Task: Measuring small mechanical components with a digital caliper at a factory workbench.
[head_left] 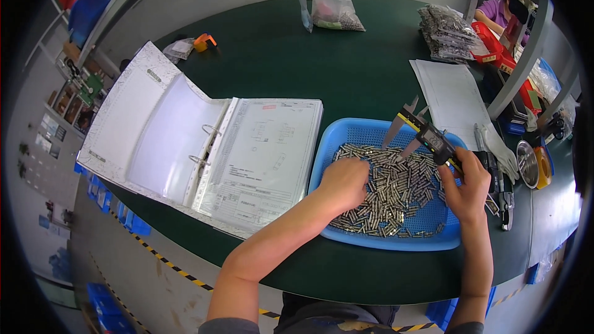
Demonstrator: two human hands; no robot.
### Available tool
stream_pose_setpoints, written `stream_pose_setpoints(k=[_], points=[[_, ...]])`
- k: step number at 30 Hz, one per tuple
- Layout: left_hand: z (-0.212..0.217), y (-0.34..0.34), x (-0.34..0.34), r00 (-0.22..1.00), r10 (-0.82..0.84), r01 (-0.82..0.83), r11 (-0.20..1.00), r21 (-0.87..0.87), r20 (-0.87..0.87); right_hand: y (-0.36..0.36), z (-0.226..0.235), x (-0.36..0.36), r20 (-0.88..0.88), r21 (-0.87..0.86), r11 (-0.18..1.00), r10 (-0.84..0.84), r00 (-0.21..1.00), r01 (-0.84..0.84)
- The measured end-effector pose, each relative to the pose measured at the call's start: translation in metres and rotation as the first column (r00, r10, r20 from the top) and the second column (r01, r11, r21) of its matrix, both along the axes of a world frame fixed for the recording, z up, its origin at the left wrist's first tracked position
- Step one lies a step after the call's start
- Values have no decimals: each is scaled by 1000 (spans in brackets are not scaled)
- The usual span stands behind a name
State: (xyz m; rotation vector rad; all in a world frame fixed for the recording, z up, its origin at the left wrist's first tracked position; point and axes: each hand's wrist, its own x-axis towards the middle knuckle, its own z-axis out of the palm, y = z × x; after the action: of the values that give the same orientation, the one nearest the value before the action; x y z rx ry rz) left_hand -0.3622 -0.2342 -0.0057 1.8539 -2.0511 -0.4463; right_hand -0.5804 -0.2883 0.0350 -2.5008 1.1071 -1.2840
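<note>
My right hand (465, 188) is closed around a digital caliper (433, 140), its jaws apart and pointing left above a blue plastic basket (388, 242). Many small metal pins (396, 195) lie heaped across the basket's mesh bottom. My left hand (344, 182) reaches over the basket's left side, fingers curled down at the edge of the heap. Whatever those fingers hold, if anything, is hidden behind the hand. Left of the basket, an open ring binder (260, 161) shows a technical drawing in a clear sleeve.
Bagged metal parts (448, 32) are stacked at the back right, near paper sheets (451, 93). To the right lie a white glove (499, 151), another caliper (506, 201) and a metal bowl (527, 164). A clear bag (335, 12) and an orange tape dispenser (204, 42) stand farther back. A co-worker (498, 12) sits beyond the rack post.
</note>
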Motion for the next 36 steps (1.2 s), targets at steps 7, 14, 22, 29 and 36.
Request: stream_pose_setpoints(k=[7, 14, 22, 29, 36], points=[[16, 6, -4, 655, 85, -125, 992, 4, -751, -2, 0, -1, -37, -65, 996, 52, 998, -54], [18, 1, 0, 540, -21, -147, 982, -119, -841, -6, -1, -5, -58, -80, 995, 49, 997, -54], [21, 3, 0, 485, -22, -100, 992, -80, -874, -6, 1, -4, -132, -65, 994, 77, 988, -86], [22, 2, 4, 471, -2, -72, 997, -41, -882, -6, 1, -4, -130, -77, 992, 90, 987, -101], [23, 2, 5, 395, 11, -68, 998, -17, -919, -6, 1, -4, -122, -75, 990, 106, 987, -115]])
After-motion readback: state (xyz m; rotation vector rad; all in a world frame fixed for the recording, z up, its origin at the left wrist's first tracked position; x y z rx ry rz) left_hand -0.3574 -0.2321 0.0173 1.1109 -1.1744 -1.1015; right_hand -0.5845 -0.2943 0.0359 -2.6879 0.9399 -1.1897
